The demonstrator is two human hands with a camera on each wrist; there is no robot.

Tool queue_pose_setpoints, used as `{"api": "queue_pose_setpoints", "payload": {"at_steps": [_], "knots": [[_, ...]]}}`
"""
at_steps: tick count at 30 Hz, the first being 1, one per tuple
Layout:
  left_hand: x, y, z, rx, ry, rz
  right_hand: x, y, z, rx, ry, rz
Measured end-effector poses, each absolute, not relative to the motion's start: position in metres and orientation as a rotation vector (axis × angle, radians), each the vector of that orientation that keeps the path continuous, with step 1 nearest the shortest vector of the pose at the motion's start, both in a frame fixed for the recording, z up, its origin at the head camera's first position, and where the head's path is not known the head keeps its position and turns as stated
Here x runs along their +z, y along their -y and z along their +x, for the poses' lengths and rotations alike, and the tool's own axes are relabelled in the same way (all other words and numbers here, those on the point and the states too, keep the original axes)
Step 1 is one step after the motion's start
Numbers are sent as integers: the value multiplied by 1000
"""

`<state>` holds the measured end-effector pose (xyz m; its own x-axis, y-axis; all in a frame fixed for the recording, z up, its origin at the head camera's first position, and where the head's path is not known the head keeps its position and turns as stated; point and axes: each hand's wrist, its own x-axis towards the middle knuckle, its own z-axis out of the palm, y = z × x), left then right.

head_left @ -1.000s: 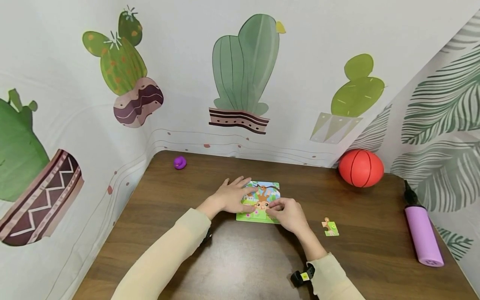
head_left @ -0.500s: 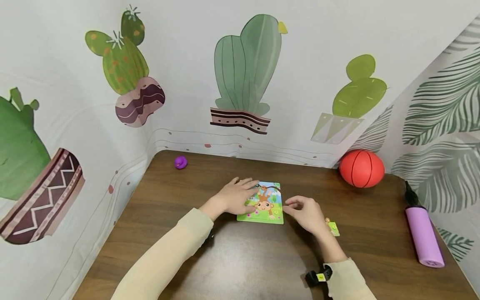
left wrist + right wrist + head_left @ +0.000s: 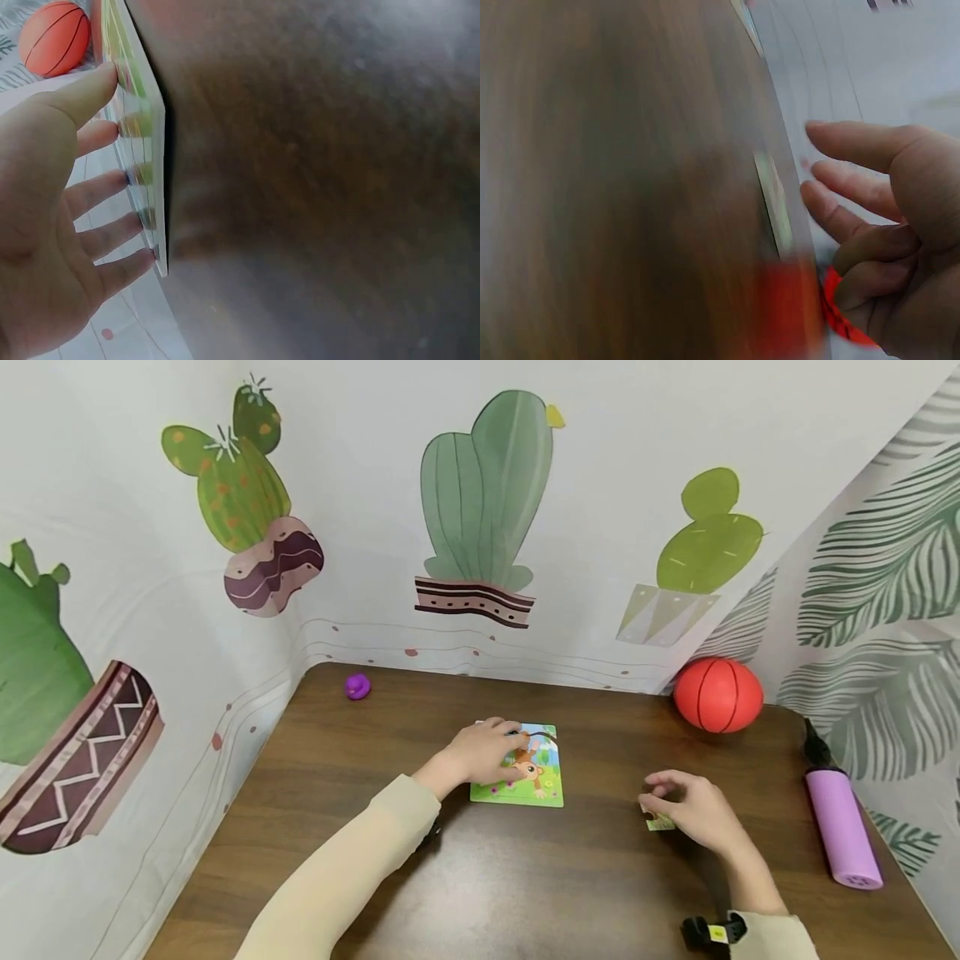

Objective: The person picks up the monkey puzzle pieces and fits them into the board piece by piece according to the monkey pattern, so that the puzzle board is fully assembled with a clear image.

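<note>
A jigsaw puzzle [image 3: 546, 783] with a picture of a monkey lies flat near the middle of the table. My left hand [image 3: 480, 756] rests on its left part, fingers spread and tips touching the surface, as the left wrist view of the puzzle [image 3: 139, 112] shows. Off to the right, my right hand [image 3: 697, 814] hovers by a loose puzzle piece [image 3: 660, 823], partly covering it in the head view. In the right wrist view a gap shows between the fingertips and the piece [image 3: 774, 202], with thumb and forefinger apart and the other fingers bent.
A red ball [image 3: 718, 695] sits at the back right of the brown table [image 3: 480, 893]. Along the right edge lies a purple pump [image 3: 843, 827] with a black nozzle. A small purple rubber duck [image 3: 357, 686] stands at the back left, before a cactus-print cloth [image 3: 585, 527].
My right hand has moved away from the puzzle, rightward to the loose piece. My left hand has stayed on the puzzle, shifting slightly right.
</note>
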<state>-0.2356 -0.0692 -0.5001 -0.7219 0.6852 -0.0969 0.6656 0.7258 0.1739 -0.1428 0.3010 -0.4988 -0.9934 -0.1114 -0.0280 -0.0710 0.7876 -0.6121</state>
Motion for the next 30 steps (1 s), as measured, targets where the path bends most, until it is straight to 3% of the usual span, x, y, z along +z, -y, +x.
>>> {"api": "queue_pose_setpoints", "payload": {"at_steps": [11, 30], "knots": [[-501, 64, -236, 200, -2763, 996, -499, -324, -131, -873, -2848, -303], [-502, 57, -230, 205, -2810, 910, -501, -325, -133, -853, -2847, -277]]}}
